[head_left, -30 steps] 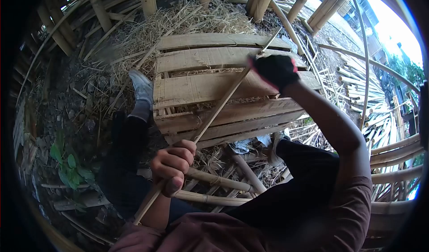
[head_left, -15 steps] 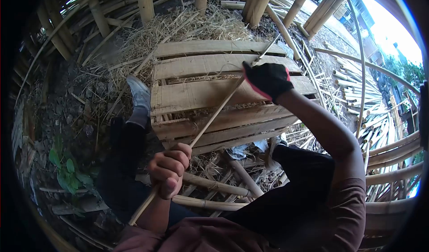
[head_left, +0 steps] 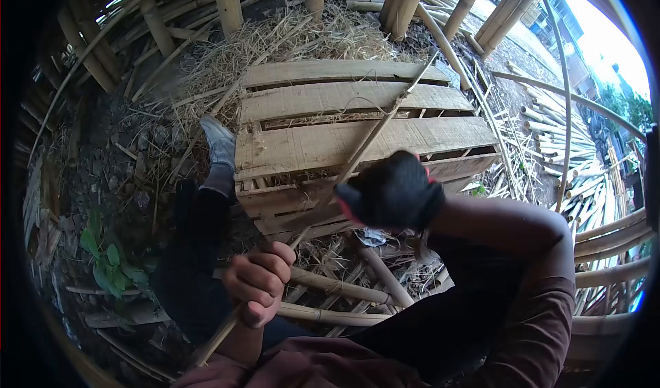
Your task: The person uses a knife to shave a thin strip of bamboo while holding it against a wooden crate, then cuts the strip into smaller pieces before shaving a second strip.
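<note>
My left hand, bare, is closed around the lower part of a thin bamboo strip. The strip runs diagonally up and away over a slatted wooden crate, its far end past the crate's back right. My right hand, in a black and red glove, is closed beside the strip, above the crate's front right edge. A blurred, flat, dark shape reaches left from this hand across the strip; I cannot make out what it is.
Dry straw lies behind the crate, near upright bamboo posts. Cut bamboo pieces are piled at the right. My shoe is left of the crate. Bamboo poles cross the ground in front, and a leafy plant grows at left.
My right hand has moved down and toward me along the strip, from above the crate's back slats to its front edge. My left hand has shifted slightly downward, still around the strip.
</note>
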{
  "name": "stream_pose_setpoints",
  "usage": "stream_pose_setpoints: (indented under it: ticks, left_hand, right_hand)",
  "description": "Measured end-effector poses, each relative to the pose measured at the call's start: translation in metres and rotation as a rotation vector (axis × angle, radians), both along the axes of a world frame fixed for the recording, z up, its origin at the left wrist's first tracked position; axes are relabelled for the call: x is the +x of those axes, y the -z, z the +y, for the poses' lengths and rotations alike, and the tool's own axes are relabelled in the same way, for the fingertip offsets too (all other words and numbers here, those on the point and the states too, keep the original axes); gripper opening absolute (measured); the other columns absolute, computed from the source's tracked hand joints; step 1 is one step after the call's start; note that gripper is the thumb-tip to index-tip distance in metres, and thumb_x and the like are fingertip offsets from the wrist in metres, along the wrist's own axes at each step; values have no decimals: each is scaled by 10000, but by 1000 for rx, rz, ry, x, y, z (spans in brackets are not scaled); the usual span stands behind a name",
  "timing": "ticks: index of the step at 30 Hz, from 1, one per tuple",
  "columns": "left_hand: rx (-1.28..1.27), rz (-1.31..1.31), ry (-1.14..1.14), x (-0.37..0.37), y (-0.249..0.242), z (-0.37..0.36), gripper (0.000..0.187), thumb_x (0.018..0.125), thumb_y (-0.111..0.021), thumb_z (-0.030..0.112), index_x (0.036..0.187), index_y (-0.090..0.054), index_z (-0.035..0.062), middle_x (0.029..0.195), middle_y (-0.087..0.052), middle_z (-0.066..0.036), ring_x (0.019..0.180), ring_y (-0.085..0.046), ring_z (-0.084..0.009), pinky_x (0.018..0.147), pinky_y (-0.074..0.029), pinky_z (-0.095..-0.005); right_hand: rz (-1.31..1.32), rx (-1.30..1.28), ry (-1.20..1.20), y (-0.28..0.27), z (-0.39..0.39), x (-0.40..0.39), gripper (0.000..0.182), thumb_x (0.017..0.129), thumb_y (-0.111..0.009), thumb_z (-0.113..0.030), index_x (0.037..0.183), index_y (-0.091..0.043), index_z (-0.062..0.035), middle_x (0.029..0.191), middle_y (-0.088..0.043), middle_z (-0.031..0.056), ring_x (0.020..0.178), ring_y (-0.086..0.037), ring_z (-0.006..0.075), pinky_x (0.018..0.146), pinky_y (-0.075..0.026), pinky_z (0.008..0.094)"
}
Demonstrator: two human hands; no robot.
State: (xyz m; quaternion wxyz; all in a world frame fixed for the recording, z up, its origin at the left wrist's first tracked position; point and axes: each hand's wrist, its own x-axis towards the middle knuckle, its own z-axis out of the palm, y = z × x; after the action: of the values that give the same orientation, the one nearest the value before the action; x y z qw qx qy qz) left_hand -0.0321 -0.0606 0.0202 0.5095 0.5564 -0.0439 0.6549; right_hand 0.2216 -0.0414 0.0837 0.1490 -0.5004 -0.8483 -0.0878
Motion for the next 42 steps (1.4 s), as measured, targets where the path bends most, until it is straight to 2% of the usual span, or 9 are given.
stream_pose_setpoints:
  ticks: [6, 10, 11, 13, 15, 19, 29, 33, 42]
  left_hand:
    - [-14, -27, 1, 18, 2, 12, 605, 974, -546, 330, 476, -255, 145, 462, -287, 29, 456, -322, -146, 595, -325, -346]
    - [-28, -19, 3, 8, 6, 11, 598, 976, -533, 318, 471, -263, 147, 459, -275, 32, 455, -307, -141, 589, -299, -333]
    - [-35, -14, 8, 7, 6, 10, 598, 976, -533, 318, 471, -263, 147, 459, -275, 32, 455, -307, -141, 589, -299, -333]
    - [-11, -29, 12, 5, 1, 10, 602, 983, -526, 317, 470, -258, 153, 457, -270, 36, 454, -298, -131, 584, -276, -326]
    - [-33, -37, 30, -1, -3, 6, 601, 993, -512, 316, 478, -244, 161, 461, -252, 41, 459, -268, -122, 587, -262, -325]
    - [-52, -82, 7, -12, -5, 22, 592, 1000, -502, 312, 496, -228, 167, 475, -230, 47, 473, -202, -119, 589, -247, -323]
    - [-1, -58, -38, -17, -7, 19, 599, 1007, -491, 308, 482, -232, 185, 448, -246, 63, 449, -222, -104, 578, -251, -301]
    - [95, 57, -41, 0, -1, 10, 596, 978, -530, 298, 456, -284, 150, 430, -312, 36, 414, -333, -130, 550, -327, -308]
    - [300, 234, 114, 13, -7, 1, 581, 976, -519, 276, 464, -314, 93, 463, -330, 0, 430, -400, -167, 522, -388, -318]
  right_hand:
    - [-271, -182, 770, -14, 73, 92, 637, 1022, -257, -492, 815, -740, -132, 788, -722, 130, 686, -697, 335, 689, -549, 461]
    - [-270, -294, 420, -29, 7, -2, 396, 1023, -351, -396, 1023, -682, -180, 626, -664, 97, 576, -671, 319, 501, -523, 446]
    - [-96, 138, 227, -16, -12, -18, 475, 971, -501, -391, 617, -686, -135, 526, -598, 118, 489, -633, 308, 463, -507, 432]
    - [95, 181, -10, -20, -11, -19, 445, 951, -523, -402, 642, -700, -135, 563, -633, 115, 501, -647, 288, 472, -509, 435]
    - [-429, 210, 505, 23, 62, 88, 546, 998, -406, -490, 716, -701, -127, 538, -630, 73, 504, -653, 277, 566, -540, 473]
    - [-158, -26, 1092, -1, 76, 192, 741, 1010, -210, -553, 811, -724, -58, 831, -720, 173, 810, -704, 361, 770, -515, 483]
    - [189, -423, 981, -41, 29, 77, 794, 999, -198, -632, 876, -683, -15, 798, -659, 254, 868, -653, 429, 845, -470, 483]
    - [139, -399, 464, -41, 11, 45, 791, 997, -237, -658, 747, -679, -52, 667, -645, 182, 671, -671, 358, 685, -529, 446]
    - [-154, -675, 11, -45, -28, -18, 408, 1008, -429, -508, 1088, -735, -251, 756, -696, 132, 719, -709, 294, 593, -561, 393]
